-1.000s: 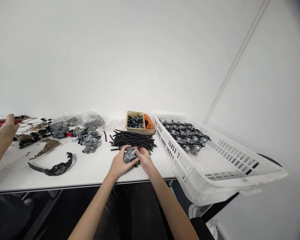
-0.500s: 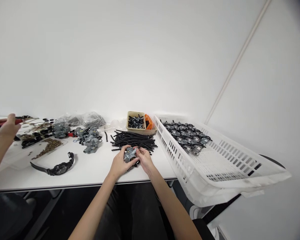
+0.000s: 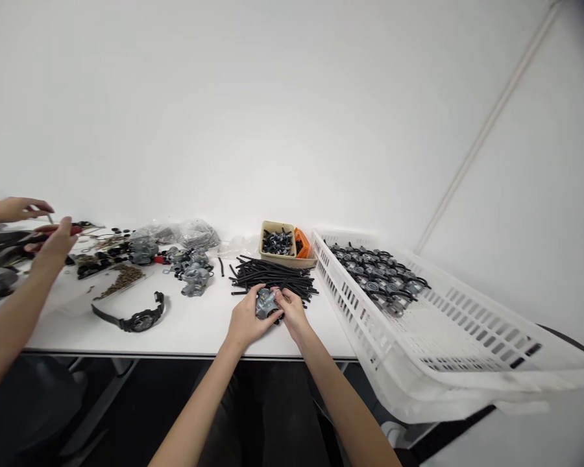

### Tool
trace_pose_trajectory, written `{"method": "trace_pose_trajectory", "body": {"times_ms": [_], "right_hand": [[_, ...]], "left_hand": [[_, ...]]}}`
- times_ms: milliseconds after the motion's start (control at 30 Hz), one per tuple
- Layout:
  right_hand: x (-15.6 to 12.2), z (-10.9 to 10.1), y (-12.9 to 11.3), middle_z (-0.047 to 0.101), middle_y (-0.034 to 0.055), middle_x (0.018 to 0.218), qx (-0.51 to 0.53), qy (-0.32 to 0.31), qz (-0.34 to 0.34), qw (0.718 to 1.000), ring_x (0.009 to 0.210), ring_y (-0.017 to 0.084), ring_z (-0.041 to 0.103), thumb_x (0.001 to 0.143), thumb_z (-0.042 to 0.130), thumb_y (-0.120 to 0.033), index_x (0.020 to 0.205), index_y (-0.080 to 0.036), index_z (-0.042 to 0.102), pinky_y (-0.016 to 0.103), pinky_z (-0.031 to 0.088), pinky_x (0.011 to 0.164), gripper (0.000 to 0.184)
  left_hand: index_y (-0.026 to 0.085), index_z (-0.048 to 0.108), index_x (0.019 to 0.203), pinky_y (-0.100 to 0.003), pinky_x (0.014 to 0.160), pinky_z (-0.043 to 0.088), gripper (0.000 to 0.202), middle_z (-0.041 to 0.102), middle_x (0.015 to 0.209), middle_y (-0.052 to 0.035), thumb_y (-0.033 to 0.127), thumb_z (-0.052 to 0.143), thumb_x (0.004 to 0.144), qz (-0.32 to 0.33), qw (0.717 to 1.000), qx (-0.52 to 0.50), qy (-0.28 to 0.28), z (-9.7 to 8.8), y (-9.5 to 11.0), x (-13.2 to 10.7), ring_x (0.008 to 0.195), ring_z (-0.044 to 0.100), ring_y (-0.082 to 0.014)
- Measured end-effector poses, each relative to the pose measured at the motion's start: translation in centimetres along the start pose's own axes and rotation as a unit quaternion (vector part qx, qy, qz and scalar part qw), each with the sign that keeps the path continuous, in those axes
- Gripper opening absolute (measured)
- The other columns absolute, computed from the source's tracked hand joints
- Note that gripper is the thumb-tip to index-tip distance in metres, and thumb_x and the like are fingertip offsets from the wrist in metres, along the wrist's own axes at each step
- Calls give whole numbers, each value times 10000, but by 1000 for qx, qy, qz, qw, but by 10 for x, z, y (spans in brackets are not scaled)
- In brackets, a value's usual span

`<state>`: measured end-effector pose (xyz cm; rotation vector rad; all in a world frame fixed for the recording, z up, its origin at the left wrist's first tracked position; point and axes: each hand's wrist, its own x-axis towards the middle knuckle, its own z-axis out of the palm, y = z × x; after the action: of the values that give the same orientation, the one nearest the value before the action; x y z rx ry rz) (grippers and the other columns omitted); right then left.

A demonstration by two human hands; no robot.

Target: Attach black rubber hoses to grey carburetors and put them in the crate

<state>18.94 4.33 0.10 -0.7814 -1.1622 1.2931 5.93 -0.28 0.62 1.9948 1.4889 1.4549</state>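
the left grip [image 3: 244, 321] and the right grip [image 3: 293, 313] are grasping one metal part [image 3: 265, 303] between them, near the front edge of the worktop [image 3: 194, 331]. one heap of black tubes [image 3: 272, 274], too tangled to count, is lying just behind. one watch [image 3: 143, 320] is resting to the left; one tub [image 3: 277, 253] and one orange basket [image 3: 302, 244] are standing at the back. one white crate [image 3: 394, 363] is holding many similar parts [image 3: 370, 272] on the right.

Grey metal part [image 3: 265, 303] — partly hidden — between the fingers [image 3: 283, 301]
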Motion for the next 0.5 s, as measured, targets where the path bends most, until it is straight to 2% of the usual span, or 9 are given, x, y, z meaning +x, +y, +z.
{"method": "trace_pose_trajectory", "body": {"times_ms": [100,200,267,333,367,400,433,500], "right_hand": [[2,-1,2,676,46,759,-25,6,0,1000,730,179,610,661,734,-495,801,-154,706,284,462,688,369],[3,2,-3,683,66,885,-37,29,4,999,805,197,619,633,766,-434,875,-167,694,303,472,734,369],[2,8,-14,659,76,1009,-40,97,-13,994,865,201,614,601,791,-375,999,-189,656,318,471,778,460],[-2,21,-30,622,84,1084,-57,177,-69,980,904,199,597,620,772,-341,1082,-210,609,330,462,808,507],[-5,29,-39,615,84,1084,-74,195,-108,972,908,198,587,651,747,-331,1084,-213,603,333,456,814,472],[-10,40,-47,617,80,1067,-93,182,-147,968,907,198,580,685,716,-316,1070,-217,608,337,451,816,412],[-14,53,-55,628,70,1024,-114,140,-175,968,896,201,576,710,690,-291,1034,-222,625,342,445,815,337],[-23,84,-62,651,40,936,-139,-11,-168,976,855,208,575,721,663,-223,924,-239,673,359,435,826,204]], "left_hand": [[243,441,1233,-383,842,482,620,631,1149,-84,488,664,709,-7,1000,-8,-3,0,-1,1,996,623,-260],[248,455,1209,-377,827,485,610,638,1124,-74,502,669,697,-24,999,-18,13,-1,-1,3,977,629,-256],[247,465,1188,-377,813,486,591,646,1099,-68,507,668,697,-48,998,-19,33,-1,-2,4,949,636,-255],[245,472,1169,-385,803,487,572,650,1087,-67,503,667,697,-70,996,-16,53,-2,-4,5,930,640,-257],[244,473,1167,-388,797,490,563,651,1085,-68,491,668,700,-76,995,-15,59,-2,-5,6,924,641,-259],[243,471,1173,-389,794,493,550,650,1089,-70,466,664,708,-74,995,-11,61,-2,-7,6,927,641,-260],[241,470,1182,-388,797,494,532,646,1101,-74,434,655,722,-68,996,-6,59,-2,-9,7,941,639,-264],[227,476,1198,-406,838,481,511,630,1132,-89,392,630,739,-55,997,11,55,-1,-13,8,1004,619,-291]]}}
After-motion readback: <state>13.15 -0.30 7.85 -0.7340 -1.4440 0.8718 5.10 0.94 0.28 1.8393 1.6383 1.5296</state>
